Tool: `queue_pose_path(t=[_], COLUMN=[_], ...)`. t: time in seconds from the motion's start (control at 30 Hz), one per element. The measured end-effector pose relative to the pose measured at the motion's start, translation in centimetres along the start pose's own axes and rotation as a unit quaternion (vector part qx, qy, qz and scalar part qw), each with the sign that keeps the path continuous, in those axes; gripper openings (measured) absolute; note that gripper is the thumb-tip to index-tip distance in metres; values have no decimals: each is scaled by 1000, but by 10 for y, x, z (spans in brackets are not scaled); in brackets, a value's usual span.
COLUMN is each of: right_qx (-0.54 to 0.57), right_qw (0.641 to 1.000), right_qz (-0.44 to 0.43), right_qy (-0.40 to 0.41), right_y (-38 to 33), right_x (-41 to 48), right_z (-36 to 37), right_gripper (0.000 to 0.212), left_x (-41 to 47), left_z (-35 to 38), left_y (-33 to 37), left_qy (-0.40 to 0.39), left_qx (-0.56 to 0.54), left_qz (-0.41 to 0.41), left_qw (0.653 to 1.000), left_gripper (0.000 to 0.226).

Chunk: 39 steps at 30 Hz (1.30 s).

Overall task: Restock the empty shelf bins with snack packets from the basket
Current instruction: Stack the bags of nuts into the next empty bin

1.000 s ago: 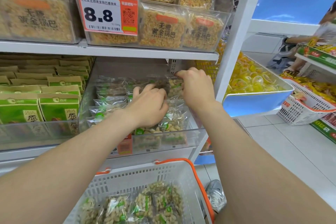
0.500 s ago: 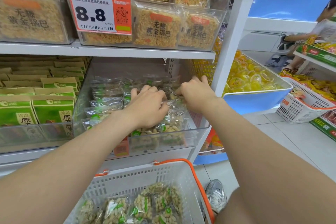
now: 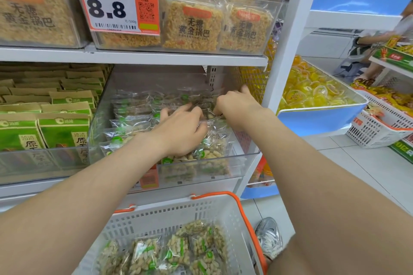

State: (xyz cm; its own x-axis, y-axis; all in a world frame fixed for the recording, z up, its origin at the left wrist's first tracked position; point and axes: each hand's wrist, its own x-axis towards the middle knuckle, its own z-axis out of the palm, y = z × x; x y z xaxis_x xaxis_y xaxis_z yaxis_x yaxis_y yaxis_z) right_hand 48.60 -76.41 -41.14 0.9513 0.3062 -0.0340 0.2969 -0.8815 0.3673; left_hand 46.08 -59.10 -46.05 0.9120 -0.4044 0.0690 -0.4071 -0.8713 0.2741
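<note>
Clear snack packets [image 3: 131,123] of pale nuts with green labels lie in rows in a clear shelf bin [image 3: 245,158] on the middle shelf. My left hand [image 3: 181,131] is palm down inside the bin, fingers curled over packets near its front middle. Just to the right and further back, my right hand [image 3: 237,107] has its fingers curled over the top edge of a packet, with one finger pointing toward the bin's back right corner. Below, a white basket [image 3: 178,214] with orange handles holds several more nut packets [image 3: 178,250].
Green boxes [image 3: 62,131] fill the bin to the left. Rice-crust packs [image 3: 192,22] and an 8.8 price tag [image 3: 118,4] sit on the shelf above. A white upright [image 3: 281,69] borders the bin at right; beyond it a blue tub [image 3: 312,118] and another basket [image 3: 375,131].
My right hand came down from the bin's back right corner toward my left hand. My left hand stayed on the packets and shifted only slightly.
</note>
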Motion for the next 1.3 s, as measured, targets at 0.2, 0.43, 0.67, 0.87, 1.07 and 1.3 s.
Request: queue_pose_path(t=[0.2,0.43,0.67,0.87,1.07,1.3], right_qx=[-27,15,207,246,279,205], right_qw=[999,993,953,951,952,963], right_qz=[-21,20,52,-9,-59,-161], right_qy=[4,115,218,190,113,-64], right_y=[2,2,-30,-108,-165,-240], right_x=[-2,-7,-46,-93,-130,-138], right_z=[7,12,-19,-34,-10,43], right_gripper=[43,48,43,25,19,20], left_x=[-3,-21,-61,-115,-179,-224], left_z=[2,-2,-22,-43,-38,13], left_y=[-3,6,4,-6,-25,-92], left_qy=[17,120,177,184,46,-235], left_qx=[7,37,46,65,111,151], left_qz=[7,20,56,80,34,-9], left_qw=[1000,992,982,977,992,960], left_gripper=[47,39,31,19,20,30])
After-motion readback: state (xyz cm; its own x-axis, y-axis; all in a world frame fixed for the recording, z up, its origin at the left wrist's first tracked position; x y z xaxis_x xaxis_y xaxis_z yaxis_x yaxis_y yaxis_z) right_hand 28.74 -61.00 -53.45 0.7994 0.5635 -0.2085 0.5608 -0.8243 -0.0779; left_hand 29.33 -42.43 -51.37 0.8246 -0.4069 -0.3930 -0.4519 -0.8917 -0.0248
